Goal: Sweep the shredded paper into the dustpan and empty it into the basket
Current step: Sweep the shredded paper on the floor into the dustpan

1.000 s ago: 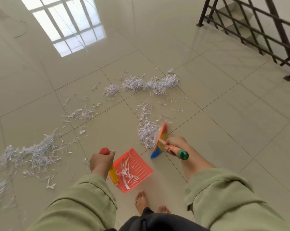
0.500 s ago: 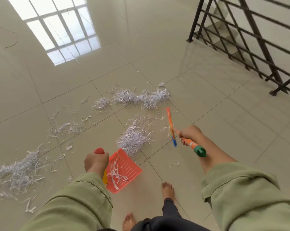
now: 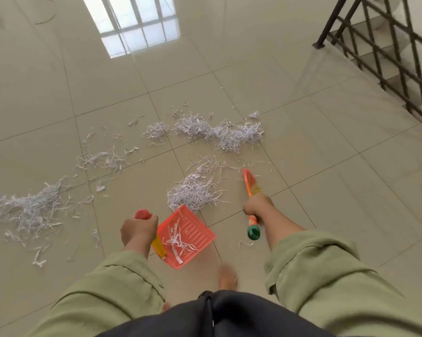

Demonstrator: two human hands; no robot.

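Shredded paper lies in several heaps on the tiled floor: one pile sits just beyond the far lip of the dustpan, touching or almost touching its edge; a long band stretches farther off across a tile joint; thin loose strips trail to the left; and a wide, ragged heap spreads at the far left. The dustpan is an orange, ribbed, square tray, resting low near the person's bare foot, and it holds only a few white strips gathered toward its near, handle side, with most of its ribbed bottom showing. Its yellow handle with a red end runs up into the left hand, whose fingers are curled tight round it. The right hand is wrapped round the orange handle of the brush, whose green cap points back toward the person and whose blurred head reaches out to the right of the near pile, apart from it. One stray strip lies on the floor just near the green cap. Green sleeves cover both forearms. A dark railing with stairs behind it fills the far right corner, and a window's reflection shines on the far tiles.
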